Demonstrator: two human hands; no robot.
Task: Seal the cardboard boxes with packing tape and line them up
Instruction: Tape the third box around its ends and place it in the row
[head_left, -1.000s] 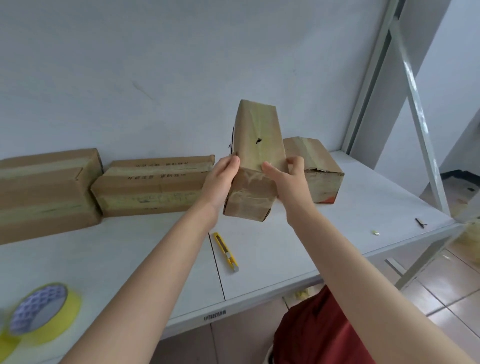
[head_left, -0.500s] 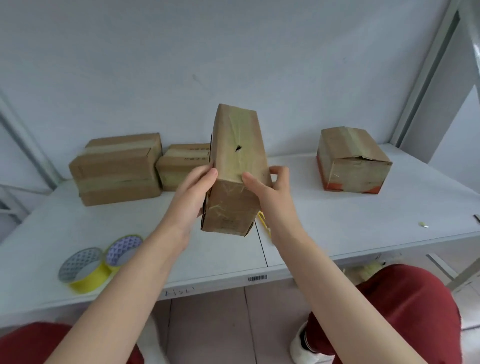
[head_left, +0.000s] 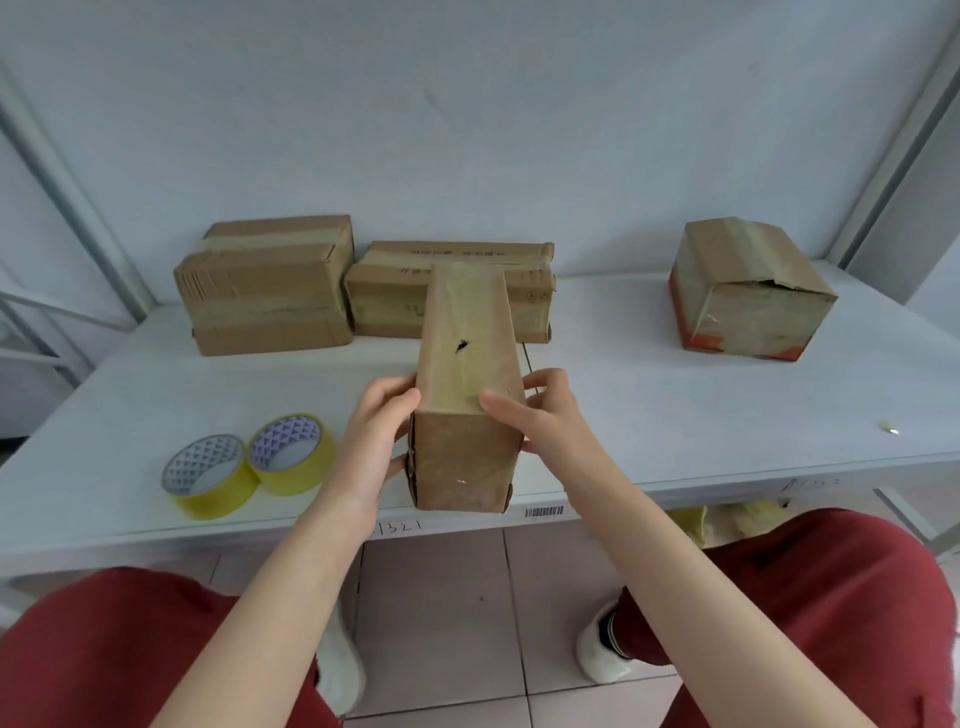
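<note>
A long narrow cardboard box (head_left: 465, 374), taped along its top and with a small tear in it, is held above the front of the white table (head_left: 675, 415). My left hand (head_left: 376, 441) grips its left side and my right hand (head_left: 540, 415) its right side, thumbs on the top edge. Two taped boxes stand side by side at the back: a taller one (head_left: 265, 286) on the left and a flat one (head_left: 535, 291) partly hidden behind the held box. A fourth box (head_left: 748, 291) with red edges sits at the back right. Two yellow tape rolls (head_left: 244, 467) lie front left.
The wall runs close behind the boxes. Metal frame posts (head_left: 893, 156) rise at both sides of the table. My knees in red trousers (head_left: 831, 597) are below the front edge, over a tiled floor. A small scrap (head_left: 889, 427) lies at the right.
The held box has come down and toward the table's front edge, its long axis now pointing away from me. The view tilted down and left, so the tape rolls and my knees show.
</note>
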